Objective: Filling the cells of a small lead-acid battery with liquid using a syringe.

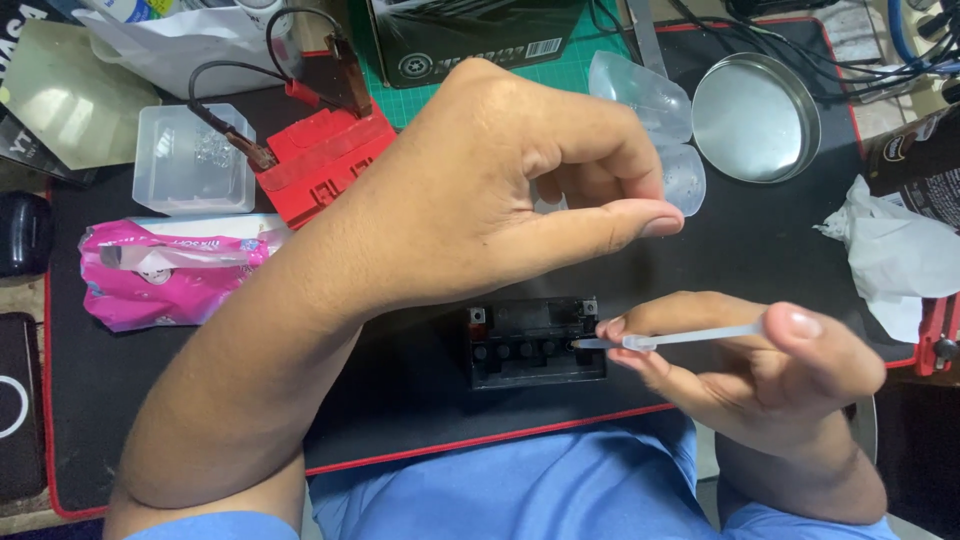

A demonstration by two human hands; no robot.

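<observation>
Battery [535, 345], a small black block with a row of round holes on its top, sits on a black mat [90, 380] with a thin red border, near the mat's front edge. This soft mat covers a crowded work desk. Just right of the battery, the right hand [760, 375] pinches a thin clear plastic dropper [670, 338] between thumb and fingers; its tip lies over the battery's top. Above the battery, the left hand [500, 190] holds a clear plastic bottle [655, 125], with fingers curled around it and the thumb stretched out straight. Behind and left of the battery are a red boxy device [320, 160] with black cables, a clear square plastic tub [190, 160] and a shiny pink packet [160, 270]. Behind and right of it lie a round metal lid [755, 118] and crumpled white tissue [890, 255].
</observation>
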